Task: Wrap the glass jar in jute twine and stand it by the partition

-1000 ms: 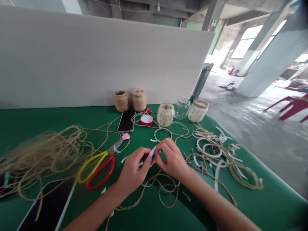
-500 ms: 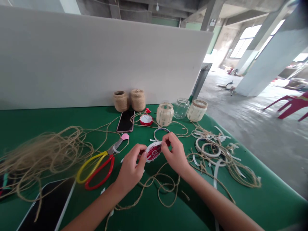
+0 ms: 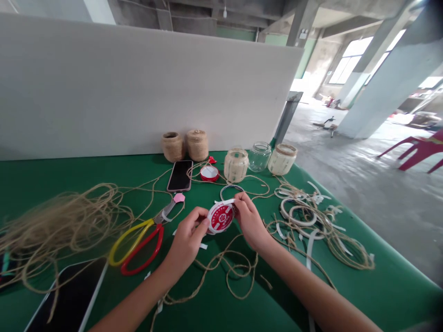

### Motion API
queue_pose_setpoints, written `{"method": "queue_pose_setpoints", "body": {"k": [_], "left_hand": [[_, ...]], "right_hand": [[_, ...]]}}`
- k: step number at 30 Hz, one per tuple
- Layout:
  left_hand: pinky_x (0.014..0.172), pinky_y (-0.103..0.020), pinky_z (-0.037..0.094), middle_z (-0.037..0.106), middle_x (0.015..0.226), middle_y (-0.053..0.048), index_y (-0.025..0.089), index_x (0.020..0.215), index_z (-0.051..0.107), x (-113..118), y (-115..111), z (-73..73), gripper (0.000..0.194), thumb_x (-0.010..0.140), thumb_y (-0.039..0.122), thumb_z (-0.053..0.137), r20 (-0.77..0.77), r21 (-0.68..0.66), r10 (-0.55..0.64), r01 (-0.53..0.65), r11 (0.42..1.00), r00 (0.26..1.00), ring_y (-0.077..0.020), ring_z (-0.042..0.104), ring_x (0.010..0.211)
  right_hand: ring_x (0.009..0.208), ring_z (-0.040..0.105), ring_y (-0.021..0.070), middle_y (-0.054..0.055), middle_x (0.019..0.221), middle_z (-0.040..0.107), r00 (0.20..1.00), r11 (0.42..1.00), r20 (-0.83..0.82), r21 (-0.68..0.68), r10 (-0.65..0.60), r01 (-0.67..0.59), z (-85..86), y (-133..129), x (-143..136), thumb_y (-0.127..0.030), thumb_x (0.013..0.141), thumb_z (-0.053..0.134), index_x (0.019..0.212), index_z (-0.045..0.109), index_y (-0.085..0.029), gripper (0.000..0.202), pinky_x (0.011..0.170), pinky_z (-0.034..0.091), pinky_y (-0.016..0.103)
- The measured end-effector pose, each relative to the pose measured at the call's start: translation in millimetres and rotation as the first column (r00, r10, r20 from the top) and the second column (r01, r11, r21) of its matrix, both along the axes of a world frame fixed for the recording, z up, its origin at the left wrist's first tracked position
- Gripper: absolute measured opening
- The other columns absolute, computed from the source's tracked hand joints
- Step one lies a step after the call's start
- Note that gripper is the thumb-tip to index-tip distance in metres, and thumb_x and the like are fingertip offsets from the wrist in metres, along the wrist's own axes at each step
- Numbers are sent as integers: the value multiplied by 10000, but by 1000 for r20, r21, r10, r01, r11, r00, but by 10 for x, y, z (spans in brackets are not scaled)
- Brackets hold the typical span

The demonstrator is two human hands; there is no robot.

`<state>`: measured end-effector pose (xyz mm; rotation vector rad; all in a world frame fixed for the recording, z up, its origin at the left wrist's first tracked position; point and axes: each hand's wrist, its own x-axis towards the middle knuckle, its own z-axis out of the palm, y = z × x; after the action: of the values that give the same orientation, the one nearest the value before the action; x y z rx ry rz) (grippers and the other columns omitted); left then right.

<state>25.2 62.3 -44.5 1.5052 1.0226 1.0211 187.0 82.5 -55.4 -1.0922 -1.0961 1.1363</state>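
Observation:
Pinched between the thumb and fingers of my left hand (image 3: 192,228) is the left edge of a white-rimmed tape roll (image 3: 221,217) with a red printed face. The face is turned up towards me. At the roll's upper right, my right hand (image 3: 249,217) is closed on a short white strip of tape (image 3: 226,202) that comes off the rim. Scissors (image 3: 152,237) with one yellow and one red handle lie left of my left hand. Loose twine (image 3: 238,272) lies on the table below both hands.
A green table (image 3: 138,304) carries a twine heap (image 3: 69,221), a phone (image 3: 180,175), a tablet-like device (image 3: 69,295), a red-rimmed lid (image 3: 209,174), twine-wrapped jars (image 3: 197,145), a taped jar (image 3: 236,166), a clear jar (image 3: 260,157) and tape rings (image 3: 298,211). A white panel (image 3: 148,87) stands behind.
The tape roll has tilted so its red face shows more fully. A strip of tape now shows stretched from its rim to my right hand, which has shifted slightly right.

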Motion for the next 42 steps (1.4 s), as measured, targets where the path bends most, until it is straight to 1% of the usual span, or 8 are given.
{"method": "queue_pose_setpoints", "body": {"k": [2,5,11,16,22,31,37,42], "left_hand": [[628,-242,434,527,669,10,167,717,516,-4,29,8,155,815,277,466,-7,-57,-56,55,997,998,-135,521,647],[593,-239,417,507,598,9,161,593,500,-17,83,14,280,823,303,429,-39,-117,-91,86,989,995,-135,507,607],[591,-249,436,558,677,-7,154,712,583,0,133,53,264,790,384,480,-20,-196,-45,40,980,999,-145,529,639],[539,-211,382,491,609,29,144,708,569,24,86,106,183,750,321,554,44,-322,-103,112,940,994,-107,473,572],[517,-190,336,485,650,25,152,742,526,-6,68,38,139,784,282,549,334,-468,-112,268,842,936,-77,451,548],[553,-202,357,494,661,9,157,749,515,-4,80,7,125,787,260,574,517,-446,-86,353,822,852,-85,456,570],[550,-201,351,489,656,9,160,742,510,-3,66,3,119,810,250,547,569,-405,-110,394,825,815,-84,450,574],[562,-209,349,477,671,6,169,754,511,-14,64,-10,119,840,251,508,582,-345,-149,409,845,799,-92,443,593]], "right_hand": [[531,312,103,-62,611,314,997,998,-72,-54,19,-23,5,-12,-15,-286,803,404,724,376,-221,106,485,276,212],[528,299,95,-64,608,311,996,994,18,-65,88,-86,28,-25,-14,-256,790,413,710,385,-211,95,483,264,208],[563,338,94,-64,618,360,931,979,308,-13,196,-202,53,-56,-5,-192,793,388,704,397,-201,90,507,296,207],[592,359,95,-61,641,390,893,959,368,13,258,-283,76,-95,-10,-162,793,393,727,420,-197,80,535,308,209],[569,344,93,-64,617,372,926,953,227,-36,302,-302,97,-77,-11,-162,767,388,691,401,-199,86,525,294,209],[579,445,106,-41,639,478,972,957,-126,-189,200,-222,65,-43,-37,-249,713,454,668,401,-203,83,542,361,221],[523,442,91,-68,560,425,938,932,-323,-286,126,-224,58,-12,-20,-214,673,487,652,419,-201,72,523,365,209],[533,474,83,-61,565,476,902,927,-424,-301,80,-224,27,8,-18,-202,671,519,624,414,-189,116,544,392,205]]}}
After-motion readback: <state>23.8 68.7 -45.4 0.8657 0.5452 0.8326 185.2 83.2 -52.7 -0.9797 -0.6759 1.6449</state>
